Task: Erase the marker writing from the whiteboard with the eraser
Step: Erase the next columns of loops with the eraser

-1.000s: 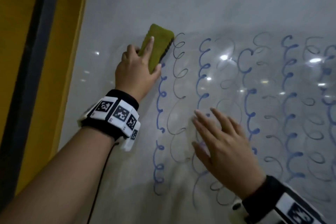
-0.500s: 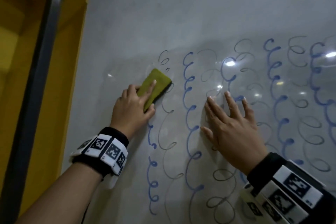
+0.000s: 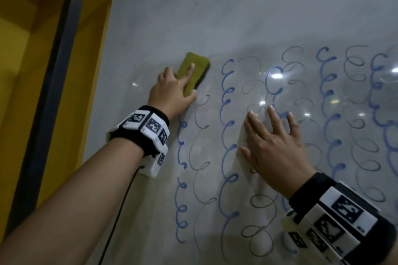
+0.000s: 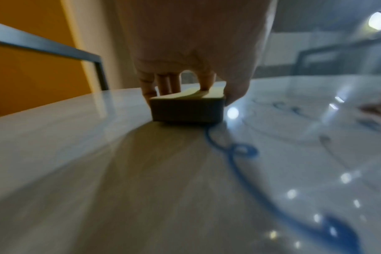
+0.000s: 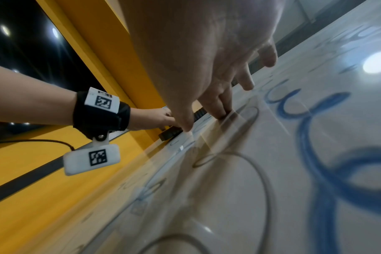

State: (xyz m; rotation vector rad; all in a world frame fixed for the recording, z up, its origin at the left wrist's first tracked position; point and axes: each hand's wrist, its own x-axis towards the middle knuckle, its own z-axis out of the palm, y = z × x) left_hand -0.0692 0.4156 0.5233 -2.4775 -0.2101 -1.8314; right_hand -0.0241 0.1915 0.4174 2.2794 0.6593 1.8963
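— Upward again goes the left hand [image 3: 172, 94], gripping the eraser [image 3: 195, 71] against the whiteboard [image 3: 215, 17]?
— Yes. The right hand [image 3: 277, 146] lies open, flat. Only the first blue column's [image 3: 182, 189] top is gone; most writing remains.

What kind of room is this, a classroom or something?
Possibly a classroom or office; I can't be sure. A large glossy whiteboard covered in marker loops, an eraser, yellow wall panels and reflected ceiling lights.
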